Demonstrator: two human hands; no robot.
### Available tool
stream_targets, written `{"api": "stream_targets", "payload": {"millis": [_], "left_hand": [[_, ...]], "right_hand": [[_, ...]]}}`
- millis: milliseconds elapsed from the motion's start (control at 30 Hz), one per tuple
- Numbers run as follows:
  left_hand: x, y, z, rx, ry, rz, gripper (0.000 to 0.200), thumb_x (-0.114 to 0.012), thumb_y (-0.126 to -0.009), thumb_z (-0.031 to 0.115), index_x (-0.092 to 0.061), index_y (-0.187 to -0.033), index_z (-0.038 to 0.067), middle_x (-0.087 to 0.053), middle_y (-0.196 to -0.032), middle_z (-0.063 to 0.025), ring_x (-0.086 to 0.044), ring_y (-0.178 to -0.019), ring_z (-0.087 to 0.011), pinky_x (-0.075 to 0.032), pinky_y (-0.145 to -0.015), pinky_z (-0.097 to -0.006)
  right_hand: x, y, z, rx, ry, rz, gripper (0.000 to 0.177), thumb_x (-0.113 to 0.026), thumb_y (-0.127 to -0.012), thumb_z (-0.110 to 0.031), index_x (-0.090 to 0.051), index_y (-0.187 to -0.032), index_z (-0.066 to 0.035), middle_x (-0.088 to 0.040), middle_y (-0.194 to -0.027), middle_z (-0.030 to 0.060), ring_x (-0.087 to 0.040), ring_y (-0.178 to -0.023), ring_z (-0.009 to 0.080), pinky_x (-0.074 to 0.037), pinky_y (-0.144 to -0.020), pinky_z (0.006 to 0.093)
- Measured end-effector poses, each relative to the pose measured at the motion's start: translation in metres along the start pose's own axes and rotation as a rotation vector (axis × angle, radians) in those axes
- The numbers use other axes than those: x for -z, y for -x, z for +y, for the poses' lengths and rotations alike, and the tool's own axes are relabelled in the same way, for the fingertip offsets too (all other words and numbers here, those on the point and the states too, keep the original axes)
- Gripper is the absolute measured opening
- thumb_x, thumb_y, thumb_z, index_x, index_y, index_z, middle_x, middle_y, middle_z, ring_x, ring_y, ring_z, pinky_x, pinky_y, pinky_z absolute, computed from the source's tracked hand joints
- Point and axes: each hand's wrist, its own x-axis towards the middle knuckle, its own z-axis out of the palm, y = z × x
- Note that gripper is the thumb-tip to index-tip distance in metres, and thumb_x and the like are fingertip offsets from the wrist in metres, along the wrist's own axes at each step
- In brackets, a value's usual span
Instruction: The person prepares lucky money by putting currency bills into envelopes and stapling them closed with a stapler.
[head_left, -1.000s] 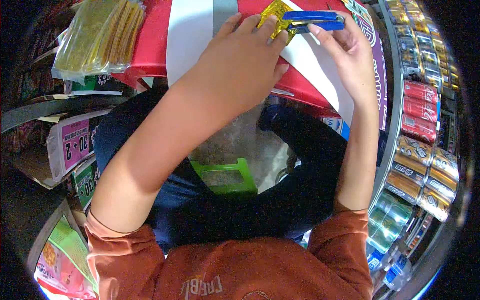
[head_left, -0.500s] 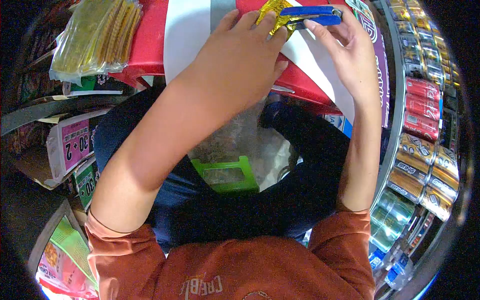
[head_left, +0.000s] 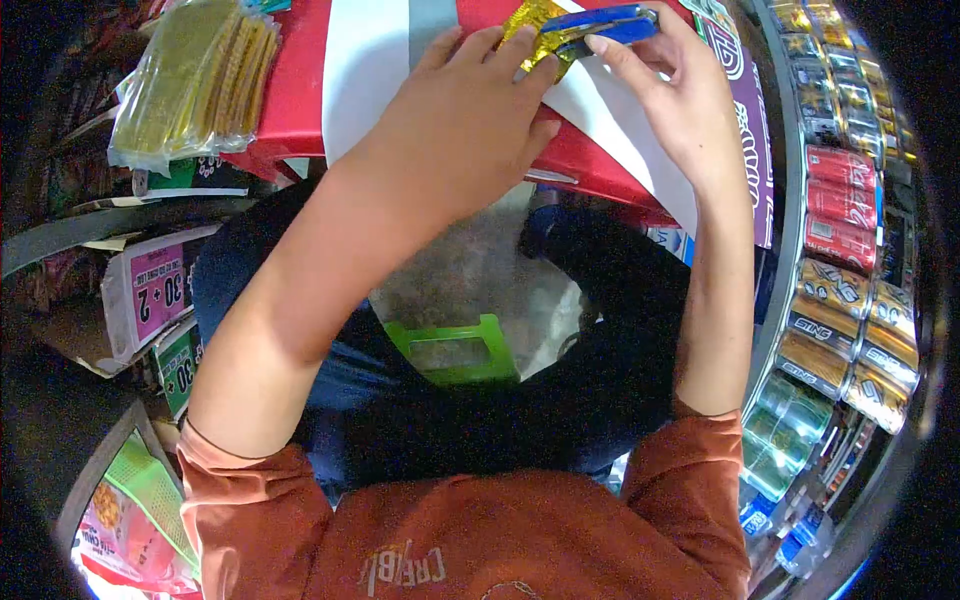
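Note:
My right hand (head_left: 690,105) is closed round a blue stapler (head_left: 605,28), thumb along its near side. The stapler's front end lies over the edge of a shiny gold foil packet (head_left: 540,22). My left hand (head_left: 480,115) lies palm down with its fingers spread, the fingertips on the packet and the thumb apart from it. Under both hands is a white and grey sheet (head_left: 365,80) on a red table (head_left: 295,95).
Clear bags of flat yellow-brown pieces (head_left: 190,85) lie at the table's left. Shelves of drink cans (head_left: 840,205) curve along the right. Cardboard boxes (head_left: 150,290) stand at the left. A green plastic stool (head_left: 455,350) is on the floor between my legs.
Both hands, the stapler and the gold packet sit slightly further left in view. The whole scene has shifted a little too. My right hand keeps its grip on the stapler.

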Motion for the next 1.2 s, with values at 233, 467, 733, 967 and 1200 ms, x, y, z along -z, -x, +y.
{"api": "stream_targets", "payload": {"millis": [233, 467, 733, 967, 1200], "left_hand": [[-0.002, 0.003, 0.003, 0.005, 0.013, 0.158, 0.043, -0.062, -0.093, 0.033, -0.064, -0.124, 0.002, -0.063, -0.127, -0.0174, -0.058, -0.119, -0.033, -0.041, -0.109, -0.0492], [-0.001, -0.005, 0.009, 0.04, 0.046, 0.106, 0.045, -0.061, -0.094, 0.033, -0.061, -0.123, -0.002, -0.062, -0.116, -0.0184, -0.058, -0.115, -0.0348, -0.042, -0.107, -0.0482], [0.013, -0.015, 0.01, 0.029, 0.1, 0.006, 0.045, -0.058, -0.097, 0.03, -0.059, -0.122, -0.007, -0.059, -0.113, -0.0236, -0.055, -0.113, -0.0373, -0.04, -0.107, -0.0488], [-0.005, -0.006, 0.009, 0.043, -0.004, 0.114, 0.047, -0.063, -0.092, 0.035, -0.06, -0.127, 0.003, -0.06, -0.122, -0.0177, -0.057, -0.117, -0.0366, -0.042, -0.108, -0.049], [0.001, -0.003, 0.002, -0.008, 0.033, 0.023, 0.054, -0.06, -0.095, 0.038, -0.054, -0.137, 0.005, -0.054, -0.136, -0.0241, -0.051, -0.124, -0.0431, -0.04, -0.108, -0.051]], "right_hand": [[0.003, -0.001, 0.026, -0.062, -0.302, 0.09, 0.017, -0.069, -0.095, -0.011, -0.063, -0.109, -0.003, -0.07, -0.095, 0.0011, -0.062, -0.083, 0.0077, -0.049, -0.075, 0.0238], [0.006, -0.003, 0.028, -0.037, -0.384, 0.082, 0.015, -0.068, -0.095, -0.009, -0.064, -0.109, -0.003, -0.068, -0.092, -0.001, -0.06, -0.083, 0.0053, -0.047, -0.074, 0.0219], [0.007, -0.001, 0.031, -0.049, -0.288, 0.067, 0.014, -0.068, -0.094, -0.005, -0.064, -0.107, -0.004, -0.067, -0.092, -0.0016, -0.058, -0.083, 0.0055, -0.046, -0.074, 0.022], [0.013, -0.008, 0.044, 0.007, -0.422, 0.129, 0.018, -0.066, -0.094, -0.004, -0.063, -0.112, -0.002, -0.069, -0.096, 0.0013, -0.063, -0.088, 0.0081, -0.05, -0.08, 0.0241], [0.018, -0.009, 0.055, -0.056, -0.438, 0.141, 0.018, -0.065, -0.095, -0.009, -0.063, -0.112, -0.002, -0.069, -0.094, 0.0017, -0.064, -0.085, 0.01, -0.051, -0.078, 0.0249]]}}
